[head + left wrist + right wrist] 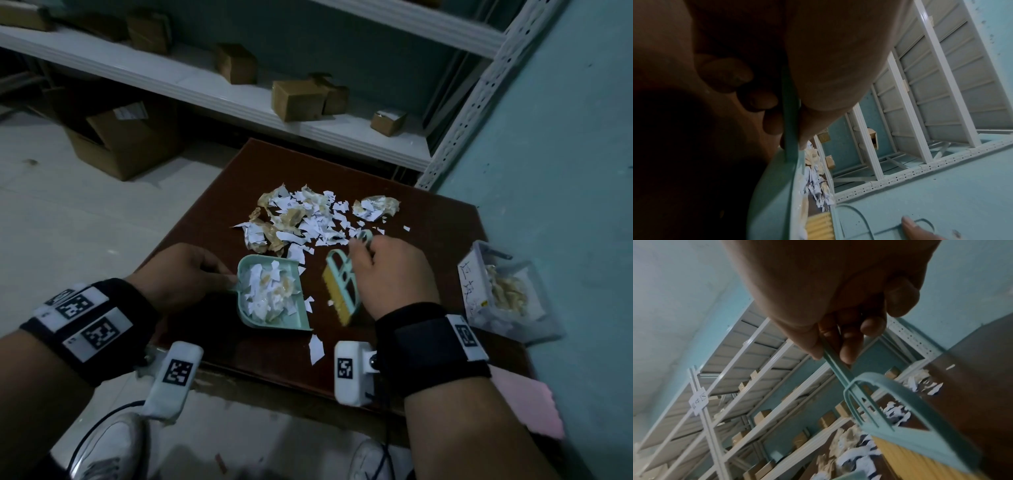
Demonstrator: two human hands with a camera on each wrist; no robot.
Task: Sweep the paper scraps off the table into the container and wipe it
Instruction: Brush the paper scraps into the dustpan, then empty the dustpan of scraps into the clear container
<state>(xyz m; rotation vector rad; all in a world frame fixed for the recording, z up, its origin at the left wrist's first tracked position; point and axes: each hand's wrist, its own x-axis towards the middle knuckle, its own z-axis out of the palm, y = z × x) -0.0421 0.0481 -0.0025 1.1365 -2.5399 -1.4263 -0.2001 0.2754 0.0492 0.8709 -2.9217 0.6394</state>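
Observation:
A pile of white and tan paper scraps [308, 219] lies across the middle of the dark brown table [428, 219]. My left hand [185, 274] grips the handle of a mint-green dustpan [294, 322] that holds several scraps. In the left wrist view the fingers [758, 99] curl round the dustpan handle [790, 123]. My right hand [390, 270] holds a mint-green hand brush [342, 284] with yellow bristles, just right of the dustpan's mouth. The right wrist view shows thumb and fingers [846, 352] pinching the brush handle [835, 365]. A clear plastic container [507, 291] with scraps inside sits at the table's right edge.
Loose scraps [315, 347] lie near the table's front edge. White metal shelving [239, 92] with small cardboard boxes stands behind the table. A larger cardboard box [126, 144] sits on the floor at left. A teal wall [565, 137] runs along the right.

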